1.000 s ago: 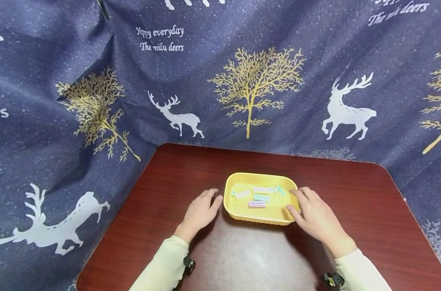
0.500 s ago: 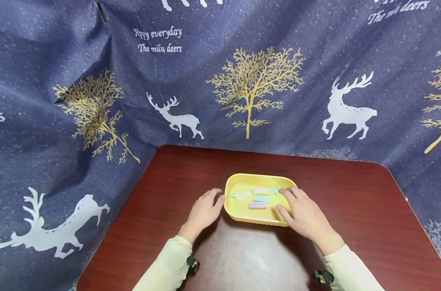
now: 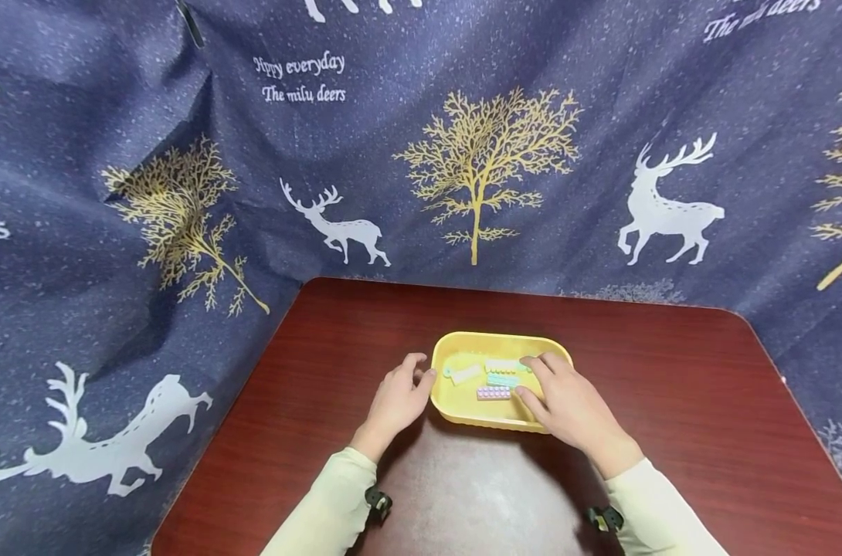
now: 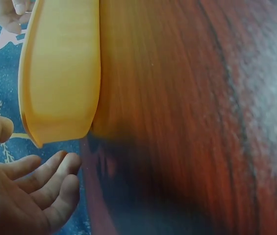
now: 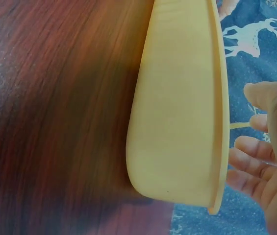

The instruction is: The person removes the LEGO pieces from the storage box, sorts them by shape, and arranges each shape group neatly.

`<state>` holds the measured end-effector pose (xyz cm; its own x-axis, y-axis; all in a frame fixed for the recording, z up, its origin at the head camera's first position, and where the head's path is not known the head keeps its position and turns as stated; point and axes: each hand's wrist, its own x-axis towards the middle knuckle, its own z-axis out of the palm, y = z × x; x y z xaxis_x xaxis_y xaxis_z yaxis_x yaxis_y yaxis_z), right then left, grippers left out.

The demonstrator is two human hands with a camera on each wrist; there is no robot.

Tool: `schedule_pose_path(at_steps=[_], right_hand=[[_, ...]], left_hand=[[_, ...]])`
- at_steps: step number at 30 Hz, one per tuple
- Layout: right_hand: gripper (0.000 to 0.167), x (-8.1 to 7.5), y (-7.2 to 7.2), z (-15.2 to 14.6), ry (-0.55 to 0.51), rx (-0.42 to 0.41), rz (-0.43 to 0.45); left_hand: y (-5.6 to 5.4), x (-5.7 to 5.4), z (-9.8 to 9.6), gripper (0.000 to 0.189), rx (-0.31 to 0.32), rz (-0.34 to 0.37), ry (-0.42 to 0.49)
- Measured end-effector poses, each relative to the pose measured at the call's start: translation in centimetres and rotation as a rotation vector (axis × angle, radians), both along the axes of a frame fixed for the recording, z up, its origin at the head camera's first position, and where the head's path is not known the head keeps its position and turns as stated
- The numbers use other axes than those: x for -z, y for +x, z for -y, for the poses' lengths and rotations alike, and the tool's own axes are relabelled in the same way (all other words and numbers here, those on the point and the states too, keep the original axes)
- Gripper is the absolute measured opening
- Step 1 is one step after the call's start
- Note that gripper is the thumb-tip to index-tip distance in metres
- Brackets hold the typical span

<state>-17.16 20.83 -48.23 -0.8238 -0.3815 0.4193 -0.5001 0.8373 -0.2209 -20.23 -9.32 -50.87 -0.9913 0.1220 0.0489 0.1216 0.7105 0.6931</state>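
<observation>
A shallow yellow tray (image 3: pixel 487 423) holds several small pastel toy bricks. Among them are a purple studded brick (image 3: pixel 493 394), a teal brick (image 3: pixel 502 380), a pale pink brick (image 3: pixel 500 365) and a whitish brick (image 3: pixel 466 375) with a mint ring at its left. My right hand (image 3: pixel 575 401) reaches over the tray's right half, thumb and fingers spread, nothing seen held. It partly covers a mint piece (image 3: pixel 524 367). Beside the tray's left end, my left hand (image 3: pixel 398 399) has its fingers loosely bent around nothing; the left wrist view shows a gap to the tray wall (image 4: pixel 64 73).
The tray stands on a dark red-brown wooden table (image 3: pixel 365 316) with rounded far corners. Behind it hangs a blue cloth (image 3: pixel 421 154) printed with deer and golden trees. Black straps (image 3: pixel 379 502) sit on both wrists over pale sleeves.
My right hand has moved left from the tray's right rim to over the bricks, covering much of the mint piece. The left hand stays by the left end, shifted slightly right in view.
</observation>
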Motion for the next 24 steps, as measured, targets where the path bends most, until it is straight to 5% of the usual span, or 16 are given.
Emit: schedule_pose_path(at_steps=[11, 24], right_hand=[[0.047, 0.6, -1.0, 0.4, -0.005, 0.021, 0.074], [0.049, 1.4, -2.0, 1.2, -0.009, 0.005, 0.123]], left_hand=[[-0.5, 0.4, -0.8, 0.047, 0.0, 0.061, 0.11], [-1.1, 0.6, -1.6, 0.056, -0.001, 0.031, 0.088]])
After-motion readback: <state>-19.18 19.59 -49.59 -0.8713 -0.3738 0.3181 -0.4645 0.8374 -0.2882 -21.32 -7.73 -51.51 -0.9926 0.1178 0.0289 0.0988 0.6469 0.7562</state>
